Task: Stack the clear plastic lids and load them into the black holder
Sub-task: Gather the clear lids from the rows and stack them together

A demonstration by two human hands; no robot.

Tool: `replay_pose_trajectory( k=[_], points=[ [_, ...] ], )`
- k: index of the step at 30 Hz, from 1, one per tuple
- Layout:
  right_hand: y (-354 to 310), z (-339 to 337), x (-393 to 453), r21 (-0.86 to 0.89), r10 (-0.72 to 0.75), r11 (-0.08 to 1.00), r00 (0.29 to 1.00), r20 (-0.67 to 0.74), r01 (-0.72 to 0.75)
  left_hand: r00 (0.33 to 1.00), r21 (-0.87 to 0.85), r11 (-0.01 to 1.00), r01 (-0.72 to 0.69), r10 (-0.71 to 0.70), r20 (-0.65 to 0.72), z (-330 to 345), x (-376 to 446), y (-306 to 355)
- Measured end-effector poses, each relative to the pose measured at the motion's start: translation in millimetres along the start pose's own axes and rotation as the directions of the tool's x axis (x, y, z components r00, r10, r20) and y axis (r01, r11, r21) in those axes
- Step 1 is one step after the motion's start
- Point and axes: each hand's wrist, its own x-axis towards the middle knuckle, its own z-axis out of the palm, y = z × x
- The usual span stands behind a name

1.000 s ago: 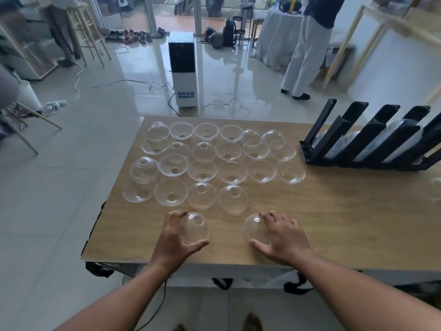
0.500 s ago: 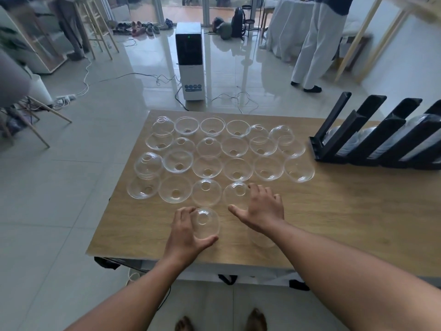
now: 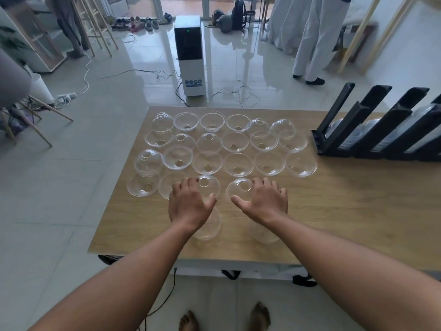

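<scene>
Both hands reach over the nearest row of lids on the table [image 3: 346,211]. Left hand [image 3: 188,204] and right hand [image 3: 263,201] are spread flat, gripping nothing yet. Left covers a dome lid [image 3: 210,187], right a second lid [image 3: 239,188]. Two more lids sit under the wrists at 6 o'clock; forearms could knock them off the edge. Black holder [image 3: 381,132] at 2 o'clock, part-loaded. Thin plastic, so a hard squeeze may crack it.

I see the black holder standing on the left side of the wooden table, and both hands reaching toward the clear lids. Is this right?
Not quite. The head view shows the black holder on the right side of the wooden table. The rest holds: the left hand and right hand reach toward the clear lids.
</scene>
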Motion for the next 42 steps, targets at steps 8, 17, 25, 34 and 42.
replay_pose_trajectory(
  k=[8, 17, 25, 34, 42],
  points=[
    [48.2, -29.3, -42.2, -0.012, -0.097, 0.995, 0.99, -0.102, 0.097, 0.99, 0.27, 0.961, -0.055, 0.017, 0.139, 10.0, 33.3, 0.8],
    [82.1, -14.7, -88.9, 0.089, -0.099, 0.99, 0.982, -0.16, 0.114, 0.986, 0.259, 0.96, -0.109, 0.071, 0.152, 9.4, 39.0, -0.8],
    [73.3, 12.7, -93.2, 0.149, -0.082, 0.984, 0.994, -0.077, 0.092, 0.987, 0.068, 0.991, -0.115, 0.107, 0.119, -10.1, 22.2, 13.3],
    [72.1, 22.2, -82.4, 0.146, -0.065, 0.987, 0.996, -0.061, 0.073, 0.98, -0.063, 0.981, -0.185, 0.179, -0.086, -40.5, -41.5, -3.6],
    [68.0, 23.4, -74.2, 0.119, -0.026, 0.992, 1.0, -0.014, 0.028, 0.995, -0.174, 0.984, -0.048, 0.062, 0.078, -19.5, -76.2, -23.6]
  ],
)
